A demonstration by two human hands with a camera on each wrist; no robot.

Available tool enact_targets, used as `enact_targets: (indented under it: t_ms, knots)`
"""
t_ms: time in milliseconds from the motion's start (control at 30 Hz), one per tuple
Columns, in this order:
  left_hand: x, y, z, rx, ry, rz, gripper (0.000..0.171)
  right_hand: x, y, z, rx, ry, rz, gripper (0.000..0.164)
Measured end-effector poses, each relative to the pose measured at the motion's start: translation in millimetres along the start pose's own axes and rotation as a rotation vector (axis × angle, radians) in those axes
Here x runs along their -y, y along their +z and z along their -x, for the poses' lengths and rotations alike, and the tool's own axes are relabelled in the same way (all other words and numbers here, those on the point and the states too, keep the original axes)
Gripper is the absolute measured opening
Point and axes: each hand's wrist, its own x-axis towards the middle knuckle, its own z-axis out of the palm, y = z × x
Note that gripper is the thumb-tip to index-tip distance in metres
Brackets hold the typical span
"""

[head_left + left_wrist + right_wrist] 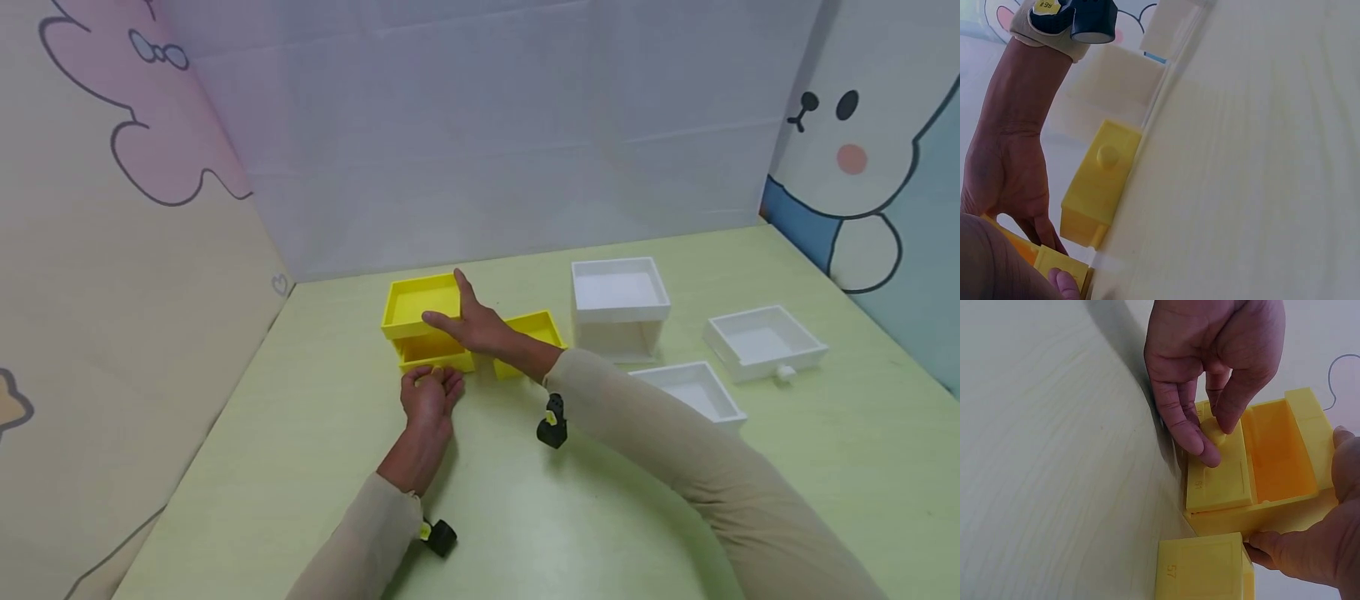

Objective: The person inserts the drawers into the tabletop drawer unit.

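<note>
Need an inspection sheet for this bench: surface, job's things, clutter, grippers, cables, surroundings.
Surface: pale wood-grain table.
Job's things: yellow cabinet upright, lower drawer in its bay, upper bay open; cannot tell if the drawer is fully home. Loose yellow drawer to the cabinet's right.
Clutter: white cabinet, no drawer seen inside; one white drawer to its right, second white drawer in front, partly behind the right sleeve.
Grippers: left hand pinches the lower drawer's knob; right hand spread against the yellow cabinet's right side.
Cables: nothing seen.
Surroundings: pale backdrop behind, cartoon-printed panels both sides.
</note>
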Motion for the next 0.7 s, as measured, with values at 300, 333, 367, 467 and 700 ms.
enact_targets:
  t_ms: [300,333,367,467,700]
  knots:
    - [-1.5,0.9,-2.5,-0.004,-0.022,-0.022,0.020,0.2,0.7,-0.2,-0.001,-0.004,0.009,0.099]
    - [-1.7,1.1,-2.8,-0.005,-0.023,-0.023,0.020,0.9,0.4,0.3,-0.001,-0.004,0.009,0.098]
    - [-1.8,1.4,-3.1,-0.005,-0.025,-0.022,0.021,1.4,0.0,0.6,0.000,-0.005,0.008,0.098]
    - [-1.8,1.7,-3.6,-0.002,-0.024,-0.019,0.021,2.4,-1.0,1.5,0.005,-0.005,0.003,0.098]
    - [-0.7,2.1,-4.7,0.000,-0.015,-0.023,0.018,2.1,-2.1,1.1,0.009,0.000,0.008,0.098]
